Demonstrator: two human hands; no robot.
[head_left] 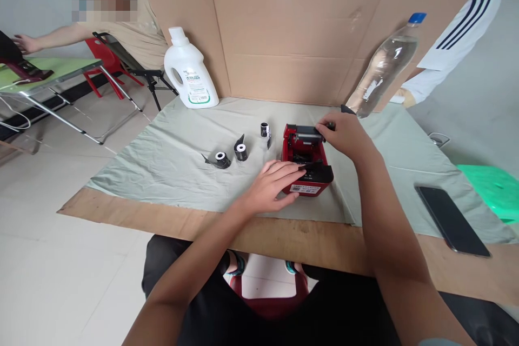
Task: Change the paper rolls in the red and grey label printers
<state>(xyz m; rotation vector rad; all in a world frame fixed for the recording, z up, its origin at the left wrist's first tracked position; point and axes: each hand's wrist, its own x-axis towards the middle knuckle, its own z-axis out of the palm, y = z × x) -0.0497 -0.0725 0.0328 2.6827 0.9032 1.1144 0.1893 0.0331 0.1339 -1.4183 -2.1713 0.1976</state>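
Note:
A small red printer [305, 159] sits on the grey-green cloth [182, 140], its lid open. My left hand [271, 184] rests on its front left side, fingers on the black front panel. At the back of the printer my right hand [344, 132] grips the raised black lid. Three small paper rolls wrapped in black lie to the left: one [221, 159], a second [241, 150] and a third standing upright [265, 131].
A white detergent jug [190, 71] and a clear plastic bottle [383, 67] lean by a cardboard wall [292, 32]. A black phone [451, 219] lies at the right. A seated person [121, 21] is at the left, another person's sleeve [462, 38] at the right.

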